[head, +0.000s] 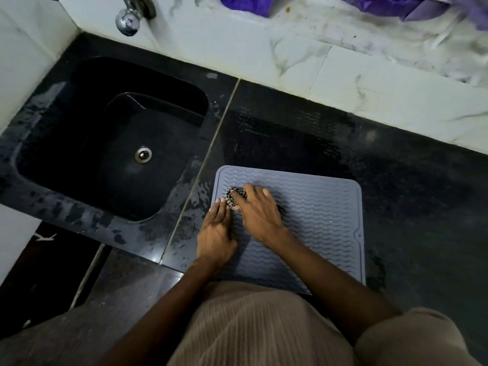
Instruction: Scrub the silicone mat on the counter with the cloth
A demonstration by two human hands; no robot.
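Observation:
A grey-blue silicone mat (322, 217) with a wavy ridged surface lies flat on the black counter (409, 202), its near edge at the counter's front. A bunched black-and-white checked cloth (231, 197) sits on the mat's far left part. My right hand (260, 212) presses down on the cloth with fingers spread over it; most of the cloth is hidden beneath the palm. My left hand (217, 231) lies flat on the mat's left edge, its fingertips touching the cloth.
A black sink (111, 143) with a steel drain (142, 154) is set into the counter to the left. A chrome tap (132, 14) sticks out of the white marble wall above it. Purple fabric (248, 3) lies on the ledge behind. The counter is wet around the mat.

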